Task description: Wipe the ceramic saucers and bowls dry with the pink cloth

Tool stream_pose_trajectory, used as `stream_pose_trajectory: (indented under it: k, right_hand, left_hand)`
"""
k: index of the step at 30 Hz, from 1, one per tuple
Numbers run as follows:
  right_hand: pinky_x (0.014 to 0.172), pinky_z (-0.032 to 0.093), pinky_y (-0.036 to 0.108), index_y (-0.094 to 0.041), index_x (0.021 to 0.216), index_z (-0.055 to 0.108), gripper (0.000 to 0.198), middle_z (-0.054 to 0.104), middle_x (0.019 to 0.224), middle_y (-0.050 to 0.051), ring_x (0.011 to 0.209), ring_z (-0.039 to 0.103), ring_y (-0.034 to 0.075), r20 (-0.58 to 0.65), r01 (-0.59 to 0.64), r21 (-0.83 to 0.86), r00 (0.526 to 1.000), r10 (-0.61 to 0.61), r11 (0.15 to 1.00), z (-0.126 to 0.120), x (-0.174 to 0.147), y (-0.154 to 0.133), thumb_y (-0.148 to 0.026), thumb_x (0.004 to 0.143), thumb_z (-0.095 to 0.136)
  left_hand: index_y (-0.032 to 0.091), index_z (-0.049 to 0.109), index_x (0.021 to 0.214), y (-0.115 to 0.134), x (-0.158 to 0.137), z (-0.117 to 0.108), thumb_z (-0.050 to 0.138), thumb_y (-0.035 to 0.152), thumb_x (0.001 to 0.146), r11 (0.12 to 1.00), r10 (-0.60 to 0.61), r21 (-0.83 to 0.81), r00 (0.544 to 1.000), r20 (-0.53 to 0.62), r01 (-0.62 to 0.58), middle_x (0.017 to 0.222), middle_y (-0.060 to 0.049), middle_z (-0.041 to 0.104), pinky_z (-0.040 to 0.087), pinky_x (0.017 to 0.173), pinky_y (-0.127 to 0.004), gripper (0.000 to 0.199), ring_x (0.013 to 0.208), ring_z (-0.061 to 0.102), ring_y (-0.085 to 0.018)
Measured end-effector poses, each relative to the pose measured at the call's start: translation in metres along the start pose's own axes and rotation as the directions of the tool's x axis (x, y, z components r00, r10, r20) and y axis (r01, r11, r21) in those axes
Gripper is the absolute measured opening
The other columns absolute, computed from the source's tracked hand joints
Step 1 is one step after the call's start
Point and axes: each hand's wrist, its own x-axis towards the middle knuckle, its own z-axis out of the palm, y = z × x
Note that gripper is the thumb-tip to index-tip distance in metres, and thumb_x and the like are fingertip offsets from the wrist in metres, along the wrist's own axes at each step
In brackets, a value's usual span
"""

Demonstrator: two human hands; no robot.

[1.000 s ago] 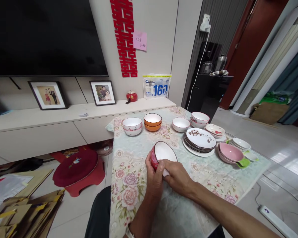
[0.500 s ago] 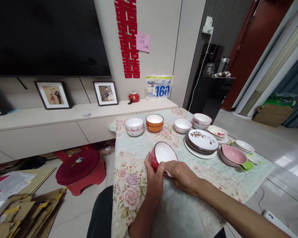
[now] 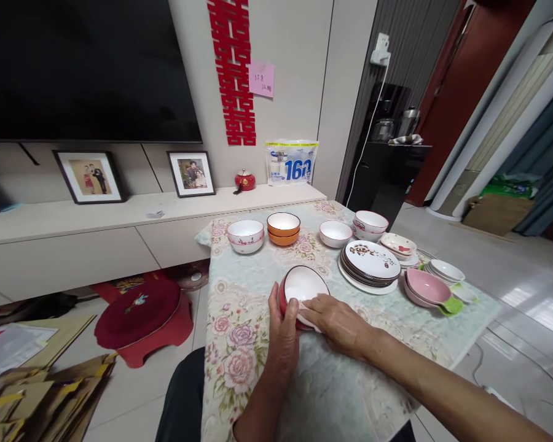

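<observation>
In the head view: gripping a white-lined red bowl [image 3: 306,283], tilted over the tabletop [image 3: 239,307] in front of the orange bowls [image 3: 283,233], with the left hand [image 3: 284,334]; pinching a white cloth [image 3: 308,318] against its near side with the right hand [image 3: 338,320].

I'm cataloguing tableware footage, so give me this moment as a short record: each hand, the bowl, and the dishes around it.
left hand: gripping the red bowl by its outer side
right hand: holding a white cloth or tissue at the bowl's near edge
bowl: tilted, white inside, dark rim
beyond the bowl: orange bowls, two stacked
to its right: plate stack, brown pattern on top; pink dishes
surface: flowered tablecloth
</observation>
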Motion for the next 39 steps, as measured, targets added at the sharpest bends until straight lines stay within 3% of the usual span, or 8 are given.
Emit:
stream_pose_trajectory:
  k: [6, 9, 13, 17, 24, 28, 32, 39]
  right_hand:
    - [0.075, 0.044, 0.027, -0.02, 0.09, 0.059, 0.02, 0.067, 0.093, 0.004, 0.085, 0.061, 0.019, -0.166, -0.213, 0.266, 0.951, 0.263, 0.94, 0.009, 0.014, -0.029, -0.007, 0.078, 0.051]
    - [0.084, 0.046, 0.029, -0.02, 0.108, 0.057, 0.04, 0.065, 0.111, 0.006, 0.1, 0.06, 0.021, -0.157, -0.031, 0.304, 0.984, 0.082, 0.952, 0.005, 0.016, -0.026, -0.005, 0.072, 0.051]
    - [0.102, 0.04, 0.041, -0.019, 0.121, 0.056, 0.051, 0.061, 0.127, 0.012, 0.12, 0.053, 0.025, -0.017, 0.113, 0.055, 0.993, -0.113, 0.992, -0.001, 0.008, 0.0, -0.001, 0.073, 0.051]
    - [0.104, 0.037, 0.044, -0.016, 0.112, 0.061, 0.034, 0.062, 0.126, 0.014, 0.118, 0.054, 0.026, 0.015, 0.055, -0.119, 0.998, -0.053, 0.991, 0.0, 0.005, 0.01, -0.003, 0.086, 0.045]
    - [0.08, 0.045, 0.028, -0.021, 0.102, 0.061, 0.02, 0.068, 0.1, 0.003, 0.092, 0.063, 0.019, -0.121, -0.152, 0.289, 0.974, 0.194, 0.945, 0.002, 0.012, -0.025, -0.012, 0.085, 0.055]
    - [0.089, 0.046, 0.03, -0.022, 0.115, 0.056, 0.043, 0.064, 0.116, 0.005, 0.106, 0.059, 0.02, -0.146, 0.001, 0.379, 0.988, 0.059, 0.925, -0.004, 0.01, -0.025, -0.005, 0.076, 0.053]
    - [0.096, 0.042, 0.038, -0.02, 0.12, 0.056, 0.051, 0.062, 0.119, 0.009, 0.112, 0.055, 0.024, -0.005, 0.092, 0.14, 0.996, -0.092, 0.986, -0.005, 0.003, -0.003, 0.0, 0.073, 0.05]
    - [0.09, 0.043, 0.033, -0.022, 0.111, 0.06, 0.033, 0.066, 0.111, 0.007, 0.104, 0.058, 0.021, -0.036, -0.053, 0.143, 0.998, 0.058, 0.988, -0.001, 0.0, -0.008, -0.004, 0.085, 0.049]
  left_hand:
    - [0.026, 0.033, 0.145, -0.002, -0.003, 0.001, 0.07, 0.039, 0.081, 0.997, 0.082, -0.021, 0.994, 0.067, -0.081, 0.148, -0.012, 0.046, 0.042, 0.108, -0.04, 0.075, 0.132, 0.05, -0.028]
    - [0.026, 0.038, 0.143, 0.002, -0.002, 0.001, 0.065, 0.039, 0.085, 0.996, 0.071, -0.053, 0.996, 0.046, -0.069, 0.146, -0.012, 0.049, 0.04, 0.11, -0.042, 0.066, 0.133, 0.049, -0.029]
    - [0.025, 0.039, 0.144, 0.01, -0.002, 0.004, 0.063, 0.039, 0.086, 0.988, -0.057, -0.141, 0.997, 0.057, 0.064, 0.145, -0.014, 0.051, 0.045, 0.105, -0.045, 0.063, 0.129, 0.053, -0.031]
    - [0.026, 0.038, 0.144, 0.013, -0.003, 0.007, 0.065, 0.041, 0.085, 0.977, -0.131, -0.164, 0.991, 0.041, 0.136, 0.145, -0.015, 0.051, 0.051, 0.098, -0.045, 0.067, 0.127, 0.055, -0.033]
    - [0.027, 0.031, 0.148, 0.001, -0.005, 0.004, 0.069, 0.037, 0.082, 0.996, 0.038, -0.083, 0.996, 0.08, -0.031, 0.152, -0.012, 0.043, 0.04, 0.11, -0.04, 0.076, 0.136, 0.046, -0.028]
    - [0.025, 0.033, 0.148, 0.001, -0.005, 0.001, 0.065, 0.041, 0.084, 0.997, 0.08, -0.024, 0.993, 0.092, -0.078, 0.148, -0.013, 0.048, 0.038, 0.112, -0.043, 0.073, 0.137, 0.045, -0.03]
    - [0.025, 0.038, 0.146, 0.006, -0.005, 0.002, 0.066, 0.04, 0.084, 0.998, -0.031, -0.053, 0.997, 0.077, 0.035, 0.144, -0.013, 0.053, 0.043, 0.109, -0.041, 0.07, 0.134, 0.049, -0.029]
    - [0.027, 0.029, 0.15, 0.004, -0.005, 0.004, 0.069, 0.042, 0.083, 0.994, -0.076, -0.077, 0.995, 0.06, 0.08, 0.151, -0.013, 0.044, 0.046, 0.105, -0.041, 0.079, 0.132, 0.05, -0.03]
